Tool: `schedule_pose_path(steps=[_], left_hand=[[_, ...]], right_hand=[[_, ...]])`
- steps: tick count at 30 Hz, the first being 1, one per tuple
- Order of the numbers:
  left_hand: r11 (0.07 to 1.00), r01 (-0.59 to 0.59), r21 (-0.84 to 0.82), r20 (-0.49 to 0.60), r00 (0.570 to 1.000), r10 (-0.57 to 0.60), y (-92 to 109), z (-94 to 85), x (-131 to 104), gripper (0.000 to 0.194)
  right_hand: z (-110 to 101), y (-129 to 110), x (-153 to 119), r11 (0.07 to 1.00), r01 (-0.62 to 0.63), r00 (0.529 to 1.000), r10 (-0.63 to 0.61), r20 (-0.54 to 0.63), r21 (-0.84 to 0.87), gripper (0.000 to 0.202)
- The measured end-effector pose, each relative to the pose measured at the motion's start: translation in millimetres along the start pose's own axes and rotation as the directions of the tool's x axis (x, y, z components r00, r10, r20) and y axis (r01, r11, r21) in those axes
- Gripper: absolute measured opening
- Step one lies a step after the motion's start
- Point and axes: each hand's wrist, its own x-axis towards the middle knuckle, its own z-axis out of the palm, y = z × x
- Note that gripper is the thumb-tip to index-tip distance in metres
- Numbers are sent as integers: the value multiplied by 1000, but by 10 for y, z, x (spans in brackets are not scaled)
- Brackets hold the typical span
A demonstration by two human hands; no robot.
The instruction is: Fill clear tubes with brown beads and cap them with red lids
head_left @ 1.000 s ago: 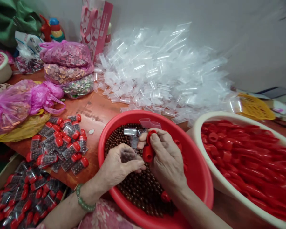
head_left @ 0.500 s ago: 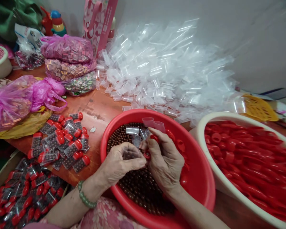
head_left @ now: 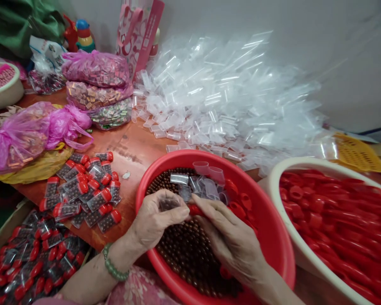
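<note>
Above a red basin [head_left: 165,157] of brown beads [head_left: 190,254], my left hand [head_left: 157,218] is closed around a clear plastic tube [head_left: 170,204] with dark beads showing inside. My right hand [head_left: 230,233] presses a red cap [head_left: 195,209] at the tube's right end; whether the cap is fully seated I cannot tell. Loose clear tubes [head_left: 211,186] and red caps [head_left: 238,207] lie in the basin, just beyond my right hand. To the left, several bead-filled tubes with red caps [head_left: 98,200] are heaped on the table.
A cream tub [head_left: 274,186] full of red caps stands at the right. Behind the basin rises a large pile of clear tubes [head_left: 216,97]. Pink bags [head_left: 97,70] sit at the back left. A box of capped tubes [head_left: 28,258] is at the lower left.
My right hand has gone from pinching the red cap between thumb and finger to lying flatter, fingers stretched leftward over it at the tube's end. The whole view has shifted slightly.
</note>
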Motion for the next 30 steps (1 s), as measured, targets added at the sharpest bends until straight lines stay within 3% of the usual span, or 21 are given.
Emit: schedule_pose_path(steps=[3, 5, 8, 10, 13, 16, 22, 25, 30], left_hand=[[992, -48, 119, 39, 998, 44, -15, -18, 3, 29], [976, -77, 204, 49, 996, 69, -7, -15, -1, 26], [934, -56, 353, 33, 998, 47, 12, 14, -13, 21], [922, -16, 388, 34, 999, 3, 13, 39, -17, 20], [948, -36, 317, 111, 994, 1, 4, 58, -14, 23], [958, -88, 274, 183, 982, 38, -3, 51, -5, 23], [954, -71, 291, 182, 983, 17, -5, 30, -1, 21], [962, -39, 271, 178, 984, -10, 1, 37, 4, 23], [961, 41, 273, 163, 983, -88, 24, 47, 19, 33]], right_hand=[[-119, 19, 37, 999, -19, 997, 21, 69, -28, 45], [-178, 6, 86, 988, -157, 987, 157, 32, -6, 32], [-208, -66, 199, 904, -397, 912, 408, -43, 157, 19], [-186, -131, 282, 857, -433, 888, 458, -29, 279, 14], [-118, -210, 367, 877, -343, 930, 368, -13, 336, 12], [-65, -241, 389, 931, -257, 964, 265, 6, 259, 15], [-78, -245, 382, 976, -146, 989, 143, 28, 161, 23], [-93, -245, 389, 976, -160, 987, 156, 34, 150, 22], [-106, -225, 372, 938, -284, 959, 277, 63, 196, 16]])
